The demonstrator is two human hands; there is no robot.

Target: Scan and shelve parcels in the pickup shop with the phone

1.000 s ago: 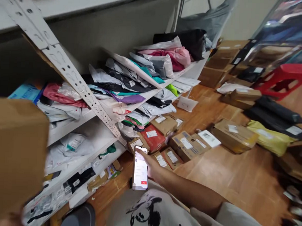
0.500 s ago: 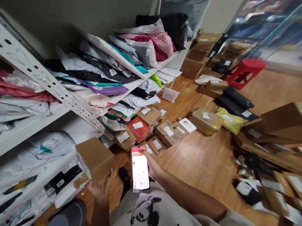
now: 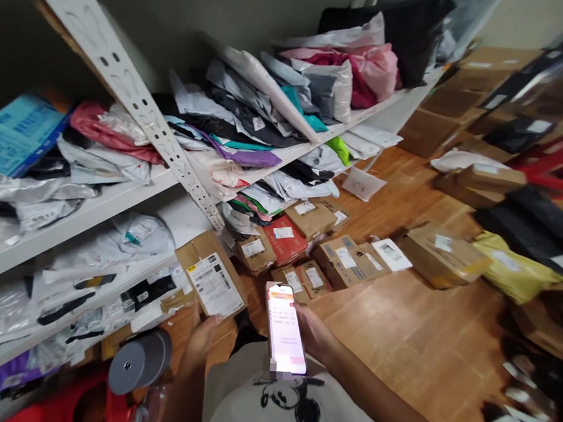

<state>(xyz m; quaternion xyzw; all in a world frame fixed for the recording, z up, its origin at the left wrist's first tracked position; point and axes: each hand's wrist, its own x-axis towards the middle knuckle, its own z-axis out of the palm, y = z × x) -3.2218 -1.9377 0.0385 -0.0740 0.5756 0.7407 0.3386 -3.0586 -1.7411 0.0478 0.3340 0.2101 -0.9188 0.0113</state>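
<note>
A cardboard box is gripped by my left hand at its lower edge. Its large white shipping label faces up towards me. My right hand is closed around a smartphone, whose lit screen shows a mostly white page with a red and orange top. The phone is just right of the box, in front of my shirt. Part of each hand's fingers is hidden behind what it holds.
At left, a white metal shelf rack carries stacks of bagged parcels. Labelled boxes line the wooden floor ahead. A yellow parcel and a red stool are on the right. A grey round-topped object stands lower left.
The box has been turned so its label now faces me, with my left thumb over its edge. The phone's page has changed. My view has swung left.
</note>
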